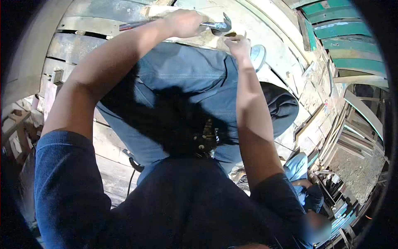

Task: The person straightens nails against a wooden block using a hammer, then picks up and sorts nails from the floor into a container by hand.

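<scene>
My left hand is wrapped round the handle of a claw hammer, close to its metal head. The handle's reddish end sticks out to the left behind the wrist. Just right of the hammer head, my right hand has its thumb and fingers pinched together; what they hold, if anything, is too small to tell. Both hands are over the pale wooden planks, beyond my bent legs in blue jeans. A pale round-rimmed object lies beside my right wrist, partly hidden by it.
Green boards stand at the upper right. Loose wood strips are piled at the right. Another person sits at the lower right, close to my right elbow. A black cable lies left of my legs.
</scene>
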{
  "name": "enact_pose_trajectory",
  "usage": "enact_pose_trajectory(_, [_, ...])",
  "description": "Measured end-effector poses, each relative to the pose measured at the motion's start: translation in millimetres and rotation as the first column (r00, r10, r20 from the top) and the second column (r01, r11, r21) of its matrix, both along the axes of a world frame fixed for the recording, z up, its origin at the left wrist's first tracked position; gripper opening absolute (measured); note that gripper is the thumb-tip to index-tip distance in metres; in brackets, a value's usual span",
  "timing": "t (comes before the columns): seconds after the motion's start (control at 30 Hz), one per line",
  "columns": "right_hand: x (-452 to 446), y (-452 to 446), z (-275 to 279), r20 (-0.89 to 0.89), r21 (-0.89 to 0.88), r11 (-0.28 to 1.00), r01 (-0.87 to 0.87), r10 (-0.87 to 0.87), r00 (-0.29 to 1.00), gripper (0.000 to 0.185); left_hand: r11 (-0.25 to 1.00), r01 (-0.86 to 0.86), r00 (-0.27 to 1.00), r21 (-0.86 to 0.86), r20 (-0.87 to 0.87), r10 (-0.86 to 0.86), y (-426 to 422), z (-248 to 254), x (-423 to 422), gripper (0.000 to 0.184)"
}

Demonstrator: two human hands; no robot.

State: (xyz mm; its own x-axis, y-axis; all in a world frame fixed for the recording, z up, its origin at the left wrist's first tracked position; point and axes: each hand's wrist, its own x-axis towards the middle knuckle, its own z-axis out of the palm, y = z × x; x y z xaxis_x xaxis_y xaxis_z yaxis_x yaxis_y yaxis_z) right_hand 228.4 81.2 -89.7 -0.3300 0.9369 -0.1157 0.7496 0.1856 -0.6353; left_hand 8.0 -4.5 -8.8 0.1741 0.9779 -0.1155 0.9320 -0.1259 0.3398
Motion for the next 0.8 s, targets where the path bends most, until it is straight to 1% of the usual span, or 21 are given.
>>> enact_pose_trajectory(0.03, [1,2,-4,0.076,0.031,0.999,0.022,-0.025,0.997,0.036,1.0,0.004,1.0,0.024,0.005,-0.004,0,-1,-1,0.029])
enact_pose_trajectory(0.07, [1,5,-6,0.084,-0.016,0.999,0.029,-0.028,0.996,0.032,1.0,-0.015,0.999,-0.008,-0.028,0.015,1,4,0,0.029])
enact_pose_trajectory(0.1, [1,7,-9,0.084,-0.025,0.999,0.033,-0.031,0.996,0.032,1.0,-0.011,1.0,-0.017,-0.028,0.011,2,8,-1,0.029])
enact_pose_trajectory(0.17, [1,7,-13,0.088,0.003,0.999,0.05,-0.05,0.995,0.033,1.0,-0.028,0.997,0.007,0.065,0.028,4,12,0,0.028])
enact_pose_trajectory(0.2, [3,4,-13,0.039,-0.051,0.996,0.076,-0.074,0.997,0.035,1.0,-0.027,0.997,0.005,0.078,0.027,6,11,1,0.027])
enact_pose_trajectory(0.23, [3,2,-12,0.043,-0.048,0.996,0.075,-0.073,0.996,0.035,1.0,-0.028,0.996,0.008,0.083,0.028,5,10,3,0.027])
enact_pose_trajectory(0.3, [-3,1,-4,0.06,0.059,0.998,0.017,-0.02,0.998,0.033,0.997,-0.001,1.0,-0.071,0.021,0.003,1,7,3,0.028])
enact_pose_trajectory(0.33, [-1,-2,1,-0.016,0.042,0.999,-0.004,0.004,1.0,0.032,0.999,-0.008,1.0,-0.041,0.023,0.009,-3,5,1,0.028])
enact_pose_trajectory(0.37, [-2,2,0,-0.019,0.05,0.999,-0.009,0.01,1.0,0.032,0.999,-0.014,1.0,-0.033,0.02,0.015,-1,4,0,0.028])
enact_pose_trajectory(0.43, [1,2,-10,0.093,0.102,0.995,0.021,-0.03,0.995,0.031,0.999,-0.031,0.999,-0.045,0.016,0.032,5,-2,-1,0.028])
enact_pose_trajectory(0.47, [-1,-4,3,0.032,0.054,0.998,0.023,-0.025,0.999,0.029,0.998,-0.022,1.0,-0.056,0.019,0.023,6,-6,-1,0.028])
enact_pose_trajectory(0.5, [0,-6,1,0.038,0.04,0.999,0.027,-0.029,0.999,0.029,1.0,-0.014,0.999,0.023,0.044,0.013,5,-7,-2,0.028])
enact_pose_trajectory(0.57, [-4,-3,1,-0.025,-0.058,0.993,0.1,-0.101,0.995,0.027,0.98,-0.014,0.996,0.197,0.088,-0.004,9,-9,-6,0.029])
enact_pose_trajectory(0.6, [-4,-6,3,0.061,0.182,0.983,0.009,-0.02,0.998,0.03,0.989,0.013,0.991,0.15,0.128,-0.032,9,-9,-8,0.031])
enact_pose_trajectory(0.63, [-4,-6,7,0.008,0.076,0.996,0.052,-0.053,0.999,0.028,0.986,0.008,0.992,0.164,0.125,-0.028,9,-8,-7,0.031])
enact_pose_trajectory(0.7, [0,2,-7,0.132,0.193,0.981,-0.024,-0.002,0.991,0.028,1.0,0.016,0.999,-0.02,0.047,-0.015,1,3,-1,0.027])
enact_pose_trajectory(0.73, [4,3,-15,0.083,0.175,0.984,-0.02,0.005,0.997,0.027,0.998,-0.001,1.0,-0.062,0.002,0.001,1,10,0,0.028])
enact_pose_trajectory(0.77, [-1,-4,-1,0.141,0.154,0.988,0.009,-0.031,0.989,0.026,0.998,-0.026,0.999,-0.063,0.022,0.028,4,0,-1,0.029])
enact_pose_trajectory(0.8, [-5,-4,2,0.116,0.109,0.993,0.05,-0.063,0.991,0.026,0.999,-0.017,1.0,-0.048,0.018,0.018,4,4,-4,0.029])
